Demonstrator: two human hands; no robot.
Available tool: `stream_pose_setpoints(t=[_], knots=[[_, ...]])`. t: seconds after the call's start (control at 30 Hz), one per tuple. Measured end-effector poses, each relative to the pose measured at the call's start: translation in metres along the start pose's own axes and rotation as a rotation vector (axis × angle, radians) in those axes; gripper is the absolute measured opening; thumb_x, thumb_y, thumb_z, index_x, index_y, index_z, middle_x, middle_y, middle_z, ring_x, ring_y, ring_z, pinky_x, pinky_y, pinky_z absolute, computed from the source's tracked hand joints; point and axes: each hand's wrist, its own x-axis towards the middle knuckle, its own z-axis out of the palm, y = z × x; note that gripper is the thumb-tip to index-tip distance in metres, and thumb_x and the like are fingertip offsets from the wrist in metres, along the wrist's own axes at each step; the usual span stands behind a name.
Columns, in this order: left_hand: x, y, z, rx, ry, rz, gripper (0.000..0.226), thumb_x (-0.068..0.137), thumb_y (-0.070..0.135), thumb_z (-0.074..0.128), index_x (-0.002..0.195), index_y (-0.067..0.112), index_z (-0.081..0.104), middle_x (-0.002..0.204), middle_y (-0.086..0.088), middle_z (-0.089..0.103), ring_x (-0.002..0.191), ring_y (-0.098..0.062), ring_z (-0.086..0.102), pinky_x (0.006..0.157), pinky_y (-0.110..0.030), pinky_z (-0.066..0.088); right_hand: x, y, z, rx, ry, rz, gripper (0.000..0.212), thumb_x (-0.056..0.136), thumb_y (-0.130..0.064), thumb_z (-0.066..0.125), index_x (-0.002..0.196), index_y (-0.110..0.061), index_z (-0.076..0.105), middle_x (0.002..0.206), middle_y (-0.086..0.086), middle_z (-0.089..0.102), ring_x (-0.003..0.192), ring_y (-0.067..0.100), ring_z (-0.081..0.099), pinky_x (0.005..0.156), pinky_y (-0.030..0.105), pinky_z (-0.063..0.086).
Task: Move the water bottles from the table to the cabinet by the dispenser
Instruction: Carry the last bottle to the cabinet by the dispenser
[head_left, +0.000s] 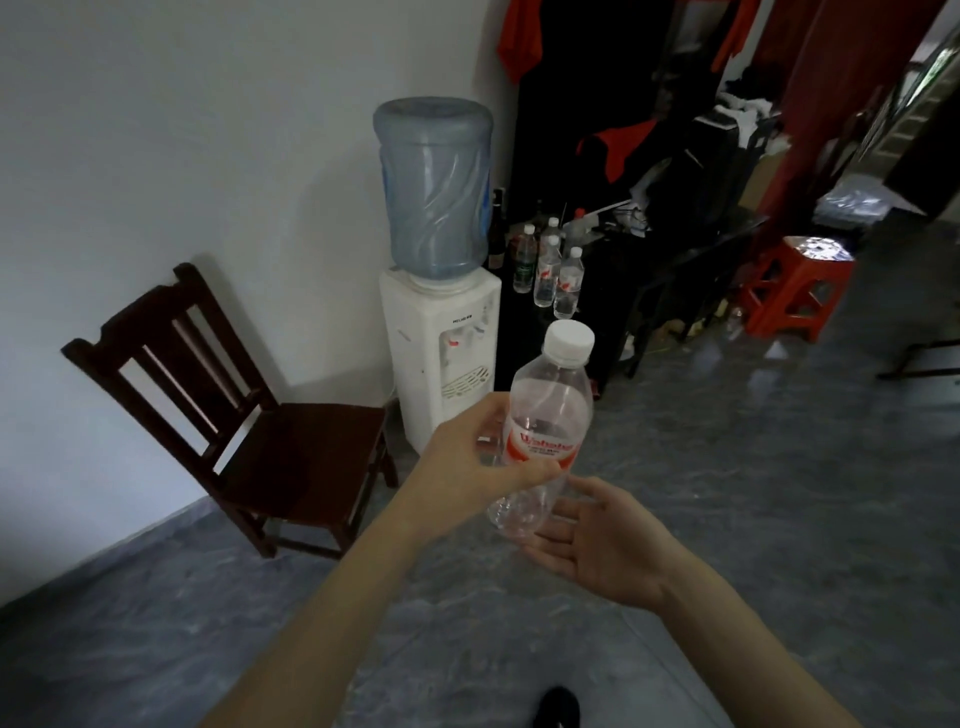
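Water bottle (545, 431) gripped by left hand (478, 457); right hand (597, 545) open, seemingly touching its base.

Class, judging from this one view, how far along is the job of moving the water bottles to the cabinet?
Done: several bottles already stand on the dark cabinet beside the dispenser. In hand: the left hand grips one bottle, with the right hand open under its base. Left: setting it down. The table is out of view.

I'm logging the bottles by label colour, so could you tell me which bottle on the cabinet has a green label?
The leftmost clear bottle, nearest the dispenser; the bottles to its right carry red-and-white labels.
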Motion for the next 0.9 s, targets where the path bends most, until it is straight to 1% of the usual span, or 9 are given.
stream_pose_setpoints(t=[0.13,0.27,0.37,0.43,0.47,0.6,0.67,0.87,0.9], knots=[[0.063,-0.009,0.004,0.002,0.020,0.004,0.058,0.081,0.026,0.084,0.129,0.034,0.054,0.119,0.016,0.069,0.108,0.006,0.065,0.087,-0.012,0.052,0.040,-0.046,-0.024,0.021,-0.002,-0.006,0.056,0.098,-0.036,0.043,0.135,0.004,0.053,0.131,0.029,0.061,0.127,0.038,0.056,0.108,0.043,0.043],[0.143,-0.012,0.010,0.016,0.036,0.012,0.063,0.082,0.028,0.083,0.135,0.031,0.050,0.122,0.016,0.068,0.110,0.005,0.065,0.089,-0.013,0.052,0.080,-0.112,-0.046,-0.005,-0.011,-0.021,0.055,0.098,-0.037,0.043,0.133,0.003,0.054,0.129,0.028,0.062,0.118,0.036,0.060,0.101,0.041,0.047],[0.205,-0.004,0.014,0.031,0.043,0.003,0.060,0.082,0.030,0.083,0.128,0.042,0.048,0.114,0.031,0.066,0.107,0.011,0.063,0.085,-0.009,0.051,0.106,-0.166,-0.063,-0.001,-0.012,-0.018,0.054,0.099,-0.037,0.042,0.134,0.003,0.054,0.130,0.028,0.062,0.128,0.037,0.055,0.100,0.041,0.048],[0.243,0.003,0.020,0.028,0.061,0.015,0.057,0.082,0.029,0.083,0.124,0.042,0.048,0.105,0.043,0.062,0.102,0.016,0.062,0.082,-0.005,0.049,0.121,-0.199,-0.076,-0.019,-0.017,-0.013,0.054,0.101,-0.038,0.040,0.134,0.002,0.056,0.132,0.027,0.060,0.134,0.038,0.050,0.103,0.040,0.046],[0.259,0.005,0.023,0.025,0.070,0.027,0.056,0.080,0.031,0.083,0.123,0.042,0.049,0.104,0.044,0.062,0.101,0.016,0.062,0.081,-0.005,0.049,0.129,-0.214,-0.082,-0.032,-0.017,-0.013,0.054,0.101,-0.038,0.040,0.133,0.002,0.056,0.133,0.028,0.060,0.136,0.038,0.048,0.104,0.040,0.045],[0.312,0.004,0.034,-0.009,0.037,0.020,0.060,0.070,0.052,0.077,0.123,0.047,0.048,0.110,0.037,0.066,0.106,0.011,0.064,0.086,-0.007,0.049,0.156,-0.267,-0.103,-0.063,0.003,-0.004,0.054,0.099,-0.039,0.042,0.130,0.001,0.059,0.133,0.027,0.060,0.136,0.039,0.048,0.113,0.042,0.037],[0.336,0.000,0.036,-0.002,0.019,0.014,0.060,0.069,0.054,0.076,0.122,0.047,0.048,0.112,0.036,0.066,0.107,0.009,0.064,0.087,-0.008,0.049,0.169,-0.285,-0.113,-0.070,0.008,0.003,0.053,0.099,-0.039,0.042,0.129,0.000,0.061,0.131,0.026,0.062,0.131,0.038,0.053,0.111,0.042,0.039],[0.414,-0.028,0.039,-0.034,-0.019,-0.038,0.055,0.078,0.037,0.085,0.123,0.039,0.054,0.113,0.025,0.070,0.107,0.003,0.067,0.088,-0.016,0.053,0.210,-0.330,-0.139,-0.007,0.021,0.027,0.054,0.101,-0.039,0.040,0.130,0.003,0.058,0.127,0.028,0.064,0.129,0.039,0.055,0.105,0.040,0.044],[0.427,-0.033,0.039,-0.028,-0.035,-0.041,0.057,0.077,0.039,0.086,0.124,0.038,0.054,0.115,0.022,0.070,0.108,0.002,0.067,0.090,-0.018,0.054,0.219,-0.337,-0.144,0.000,0.032,0.029,0.054,0.100,-0.038,0.040,0.130,0.003,0.057,0.127,0.028,0.064,0.129,0.039,0.055,0.106,0.040,0.043]])
